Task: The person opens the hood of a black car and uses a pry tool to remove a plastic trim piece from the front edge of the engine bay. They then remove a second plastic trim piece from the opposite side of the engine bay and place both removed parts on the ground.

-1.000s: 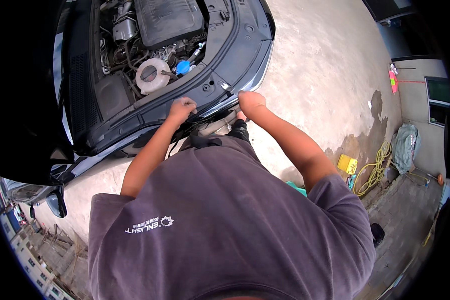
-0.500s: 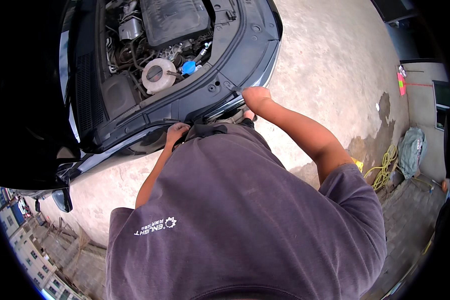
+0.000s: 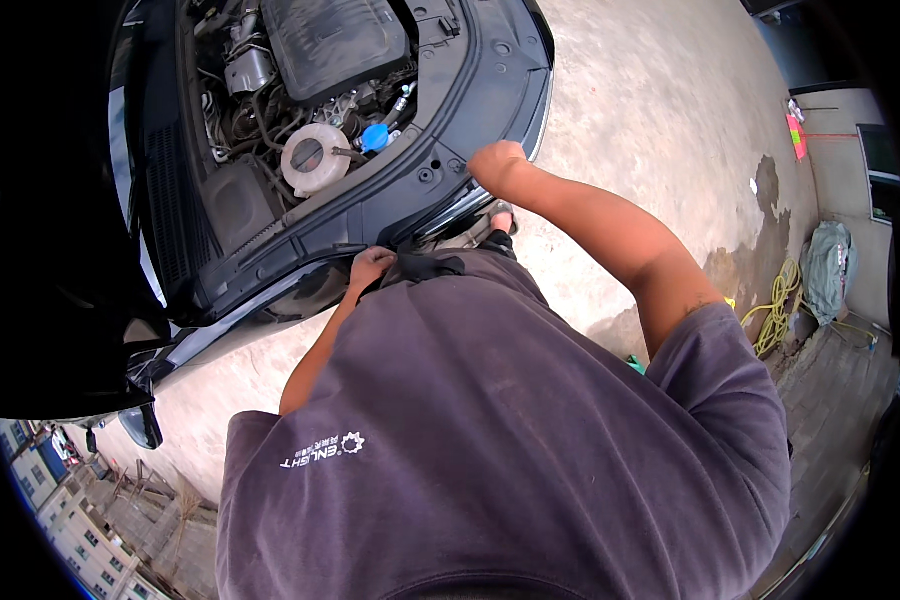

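Before me stands a dark car with its engine bay bared. My right hand [image 3: 497, 165] is closed in a fist at the front edge of the car's black front trim panel [image 3: 515, 100]; whatever its fingers grip is hidden under it. My left hand [image 3: 372, 266] is low by the corner of the fender [image 3: 260, 290], next to a black cloth-like piece [image 3: 430, 266] at my waist. Its fingers are curled together, and what they hold cannot be made out. Nearest inside the bay are a whitish round coolant tank [image 3: 316, 160] and a blue cap [image 3: 375, 138].
A black engine cover [image 3: 335, 45] fills the middle of the bay. Pale concrete [image 3: 630, 130] surrounds the car's front. To the right lie a coiled yellow hose [image 3: 778, 305] and a grey-green covered bundle [image 3: 828, 270] by a wall. A side mirror [image 3: 142, 425] juts out at left.
My right hand has moved a little forward and left along the front edge. My left hand has shifted right, closer to the black cloth-like piece. The whole view has tilted slightly.
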`<state>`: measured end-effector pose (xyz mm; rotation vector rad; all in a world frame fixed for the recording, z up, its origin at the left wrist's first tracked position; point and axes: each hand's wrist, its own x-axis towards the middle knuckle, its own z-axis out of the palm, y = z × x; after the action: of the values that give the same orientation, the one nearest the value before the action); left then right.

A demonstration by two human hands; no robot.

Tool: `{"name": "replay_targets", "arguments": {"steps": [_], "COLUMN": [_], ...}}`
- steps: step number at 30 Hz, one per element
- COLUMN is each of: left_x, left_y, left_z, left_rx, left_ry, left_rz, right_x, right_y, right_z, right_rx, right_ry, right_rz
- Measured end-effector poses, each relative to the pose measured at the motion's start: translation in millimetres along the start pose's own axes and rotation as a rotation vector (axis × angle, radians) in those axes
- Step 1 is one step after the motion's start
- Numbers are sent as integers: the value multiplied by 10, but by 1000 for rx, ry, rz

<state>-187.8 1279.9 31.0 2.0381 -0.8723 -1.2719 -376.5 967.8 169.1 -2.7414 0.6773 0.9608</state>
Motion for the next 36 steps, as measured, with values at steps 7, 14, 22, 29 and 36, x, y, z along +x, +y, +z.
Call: {"name": "replay_targets", "arguments": {"steps": [7, 14, 22, 29, 36], "left_x": [-117, -284, -239, 488, 1095], "left_y": [349, 115, 823, 1408, 1817], "left_z": [-58, -180, 378, 763, 1017], "left_rx": [-37, 135, -114, 4, 252], "left_ry": [10, 120, 276, 247, 365], "left_rz": [44, 61, 211, -32, -73], "right_x": [-40, 49, 521, 627, 712], "right_y": [492, 652, 704, 771, 691], "right_z": [168, 572, 1186, 961, 634], "right_rx": [-54, 324, 1054, 948, 1030], "right_ry": [78, 36, -104, -332, -579], "right_rz": [-29, 105, -30, -27, 73]}}
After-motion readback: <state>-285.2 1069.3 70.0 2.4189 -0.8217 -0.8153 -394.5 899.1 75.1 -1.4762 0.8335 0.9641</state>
